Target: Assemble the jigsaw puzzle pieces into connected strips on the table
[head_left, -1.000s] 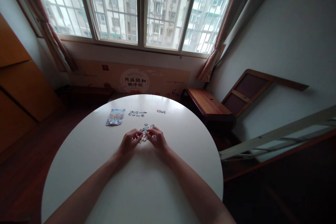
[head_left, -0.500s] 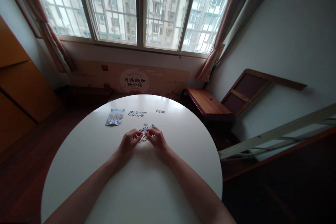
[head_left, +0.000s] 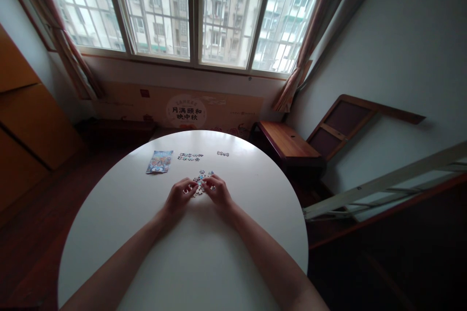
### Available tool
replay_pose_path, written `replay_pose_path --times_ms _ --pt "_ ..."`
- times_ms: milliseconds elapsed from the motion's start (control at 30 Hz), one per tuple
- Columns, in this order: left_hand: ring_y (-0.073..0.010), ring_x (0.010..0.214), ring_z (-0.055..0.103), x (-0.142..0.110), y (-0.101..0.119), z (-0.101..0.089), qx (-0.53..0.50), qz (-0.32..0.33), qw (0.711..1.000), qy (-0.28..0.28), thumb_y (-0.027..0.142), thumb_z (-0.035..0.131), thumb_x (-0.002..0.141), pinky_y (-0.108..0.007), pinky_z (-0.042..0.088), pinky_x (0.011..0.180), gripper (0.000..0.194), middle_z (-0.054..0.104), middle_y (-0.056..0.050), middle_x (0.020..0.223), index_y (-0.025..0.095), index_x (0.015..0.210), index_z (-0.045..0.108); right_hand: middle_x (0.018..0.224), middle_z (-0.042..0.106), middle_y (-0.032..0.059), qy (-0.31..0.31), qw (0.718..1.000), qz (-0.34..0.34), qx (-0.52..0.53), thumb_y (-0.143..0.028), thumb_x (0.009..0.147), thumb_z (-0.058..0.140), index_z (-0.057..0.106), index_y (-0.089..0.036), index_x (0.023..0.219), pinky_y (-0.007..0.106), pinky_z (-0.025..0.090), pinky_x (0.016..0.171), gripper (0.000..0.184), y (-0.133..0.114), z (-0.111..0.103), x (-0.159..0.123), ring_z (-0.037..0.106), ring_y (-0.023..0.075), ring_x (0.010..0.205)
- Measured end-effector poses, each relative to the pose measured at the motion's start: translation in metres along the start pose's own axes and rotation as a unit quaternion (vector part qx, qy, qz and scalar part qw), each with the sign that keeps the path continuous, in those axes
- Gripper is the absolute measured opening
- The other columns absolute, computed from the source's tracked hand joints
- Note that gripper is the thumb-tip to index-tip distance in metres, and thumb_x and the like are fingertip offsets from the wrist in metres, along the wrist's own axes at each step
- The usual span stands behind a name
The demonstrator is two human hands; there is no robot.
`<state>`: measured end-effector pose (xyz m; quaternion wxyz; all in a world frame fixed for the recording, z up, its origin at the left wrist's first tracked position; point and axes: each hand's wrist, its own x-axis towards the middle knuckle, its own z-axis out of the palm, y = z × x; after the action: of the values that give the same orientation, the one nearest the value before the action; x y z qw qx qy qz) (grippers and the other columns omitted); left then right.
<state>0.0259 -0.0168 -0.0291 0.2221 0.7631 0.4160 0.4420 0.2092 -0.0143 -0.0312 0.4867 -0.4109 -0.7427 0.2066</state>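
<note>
A small heap of loose jigsaw puzzle pieces lies on the white round table. Over its left side is my left hand, thumb and fingers curled into a pinch. My right hand pinches in the same way from the right. Between the two sets of fingertips shows a light-blue puzzle piece, which both hands seem to grip; the fingers partly hide it. Beyond the hands, several puzzle pieces are laid out in two rows, with a shorter row of pieces to their right.
A colourful printed packet lies flat at the table's far left. Behind the table stand a wooden bench on the right and a printed panel below the barred window. A pale rail slants along the right side.
Both hands stay over the heap with their fingers in nearly the same pinch. The whole view has shifted very slightly; the rows and the packet lie as before.
</note>
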Motion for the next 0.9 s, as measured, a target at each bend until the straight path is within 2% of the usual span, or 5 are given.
replay_pose_path --times_ms 900 --pt "-0.0118 0.064 0.058 -0.0001 0.0008 -0.0001 0.006 -0.001 1.0 0.0 0.031 0.057 0.086 -0.022 0.046 0.059 0.017 0.065 -0.002 0.076 0.017 0.08 0.066 0.076 0.059 0.0011 0.002 1.0 0.001 -0.013 -0.025 0.085 0.058 0.068 -0.018 0.09 0.023 0.046 0.065 0.013 -0.0025 -0.0005 0.0004 0.056 0.0109 0.066"
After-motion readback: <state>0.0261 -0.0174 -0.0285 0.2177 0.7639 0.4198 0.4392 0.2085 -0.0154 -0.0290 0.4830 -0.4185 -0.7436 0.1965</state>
